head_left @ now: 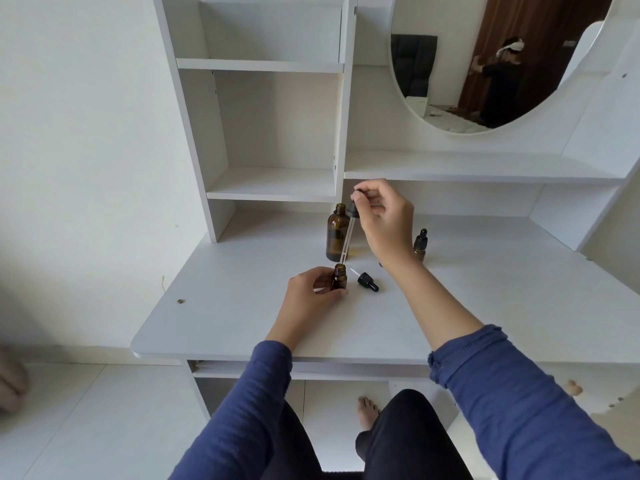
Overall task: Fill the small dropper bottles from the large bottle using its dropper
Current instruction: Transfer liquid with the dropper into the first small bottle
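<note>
sleeve [242, 410] nearest, loose cap [367, 281] lies beside small bottle [339, 278] (uncapped).

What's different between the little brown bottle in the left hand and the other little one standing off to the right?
The held bottle is uncapped, mouth open; the bottle on the right wears a black dropper cap. The left hand grips the held bottle under the long dropper; the bottle on the right stands free on the desk. Both are small, amber and upright.
</note>
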`<act>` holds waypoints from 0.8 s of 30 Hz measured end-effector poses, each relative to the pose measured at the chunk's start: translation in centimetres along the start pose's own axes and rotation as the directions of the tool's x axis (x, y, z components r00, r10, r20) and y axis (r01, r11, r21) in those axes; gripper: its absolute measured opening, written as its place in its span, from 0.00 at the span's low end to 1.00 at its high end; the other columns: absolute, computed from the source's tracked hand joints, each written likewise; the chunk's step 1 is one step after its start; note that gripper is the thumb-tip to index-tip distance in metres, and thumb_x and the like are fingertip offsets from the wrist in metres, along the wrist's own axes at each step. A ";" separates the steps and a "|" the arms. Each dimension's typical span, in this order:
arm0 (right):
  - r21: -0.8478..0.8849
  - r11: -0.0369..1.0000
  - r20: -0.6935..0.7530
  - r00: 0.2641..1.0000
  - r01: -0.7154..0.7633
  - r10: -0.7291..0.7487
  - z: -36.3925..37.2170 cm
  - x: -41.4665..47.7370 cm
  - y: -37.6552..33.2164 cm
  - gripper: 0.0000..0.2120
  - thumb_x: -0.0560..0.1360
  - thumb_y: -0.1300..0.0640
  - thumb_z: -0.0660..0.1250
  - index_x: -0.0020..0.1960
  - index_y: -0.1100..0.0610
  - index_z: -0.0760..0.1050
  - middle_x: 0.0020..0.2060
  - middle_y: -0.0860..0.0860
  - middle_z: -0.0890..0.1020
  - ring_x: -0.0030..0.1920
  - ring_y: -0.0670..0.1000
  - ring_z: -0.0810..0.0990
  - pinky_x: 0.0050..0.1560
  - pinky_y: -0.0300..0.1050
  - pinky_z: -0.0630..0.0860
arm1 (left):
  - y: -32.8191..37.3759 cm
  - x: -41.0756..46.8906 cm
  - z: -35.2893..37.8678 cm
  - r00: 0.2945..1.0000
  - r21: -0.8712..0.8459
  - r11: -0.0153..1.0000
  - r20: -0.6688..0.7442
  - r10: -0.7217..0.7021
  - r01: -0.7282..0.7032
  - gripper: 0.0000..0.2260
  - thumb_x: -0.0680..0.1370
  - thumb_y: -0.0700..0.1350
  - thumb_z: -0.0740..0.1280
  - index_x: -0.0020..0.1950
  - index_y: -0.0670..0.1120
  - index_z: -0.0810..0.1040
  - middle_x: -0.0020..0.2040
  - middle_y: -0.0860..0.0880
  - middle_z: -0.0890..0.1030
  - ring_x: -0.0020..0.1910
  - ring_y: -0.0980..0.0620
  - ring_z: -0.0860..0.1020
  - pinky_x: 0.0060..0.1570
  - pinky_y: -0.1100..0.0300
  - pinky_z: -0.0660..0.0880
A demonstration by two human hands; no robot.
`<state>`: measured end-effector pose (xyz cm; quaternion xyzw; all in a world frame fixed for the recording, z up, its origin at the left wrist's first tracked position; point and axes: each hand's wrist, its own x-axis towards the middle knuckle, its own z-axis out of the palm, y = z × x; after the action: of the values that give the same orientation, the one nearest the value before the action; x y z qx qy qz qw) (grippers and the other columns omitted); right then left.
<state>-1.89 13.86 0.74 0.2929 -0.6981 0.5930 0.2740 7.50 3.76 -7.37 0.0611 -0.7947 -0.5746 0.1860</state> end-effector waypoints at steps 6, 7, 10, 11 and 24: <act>-0.044 0.999 0.044 0.999 0.027 -0.025 -0.2 -0.1 0.4 0.04 0.72 0.68 0.65 0.41 0.63 0.77 0.34 0.50 0.79 0.35 0.36 0.75 0.37 0.25 0.70 | 0.0 0.0 0.0 1.000 -0.011 1.000 0.002 -0.001 0.001 0.11 0.70 0.35 0.72 0.48 0.47 0.79 0.41 0.56 0.80 0.39 0.67 0.78 0.42 0.78 0.72; -0.043 0.999 0.047 0.998 0.032 -0.030 -0.2 -0.1 0.5 0.04 0.72 0.68 0.65 0.40 0.64 0.77 0.34 0.50 0.78 0.35 0.36 0.75 0.37 0.25 0.70 | 0.0 0.0 0.0 1.000 -0.010 1.000 0.001 -0.002 0.002 0.11 0.70 0.35 0.72 0.48 0.47 0.79 0.41 0.56 0.80 0.39 0.67 0.78 0.42 0.78 0.72; -0.035 0.999 0.064 0.997 0.034 -0.032 -0.3 0.0 0.6 0.04 0.72 0.68 0.65 0.40 0.63 0.77 0.33 0.49 0.78 0.34 0.36 0.75 0.37 0.25 0.70 | 0.0 0.0 0.0 1.000 -0.007 1.000 0.006 0.003 -0.003 0.11 0.70 0.35 0.72 0.47 0.47 0.79 0.41 0.57 0.80 0.38 0.69 0.77 0.42 0.78 0.72; -0.028 0.999 0.067 0.997 0.031 -0.029 -0.3 0.1 0.6 0.04 0.72 0.68 0.64 0.40 0.62 0.76 0.33 0.47 0.78 0.34 0.36 0.75 0.37 0.26 0.70 | -0.1 0.0 0.0 1.000 -0.007 1.000 0.006 0.002 -0.002 0.11 0.70 0.35 0.72 0.47 0.47 0.79 0.41 0.57 0.80 0.38 0.69 0.77 0.42 0.78 0.72; 0.014 0.992 -0.234 0.965 0.127 -0.120 0.0 4.7 -1.4 0.05 0.75 0.63 0.64 0.48 0.63 0.76 0.40 0.49 0.79 0.42 0.36 0.76 0.45 0.33 0.76 | -0.3 0.3 0.0 1.000 0.002 1.000 -0.005 -0.012 0.012 0.11 0.70 0.36 0.72 0.52 0.44 0.80 0.44 0.52 0.81 0.43 0.63 0.78 0.43 0.78 0.72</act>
<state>-4.04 13.31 5.12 0.2685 -0.6328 0.6151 0.3861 7.18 3.51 -7.58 0.0674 -0.7945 -0.5747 0.1845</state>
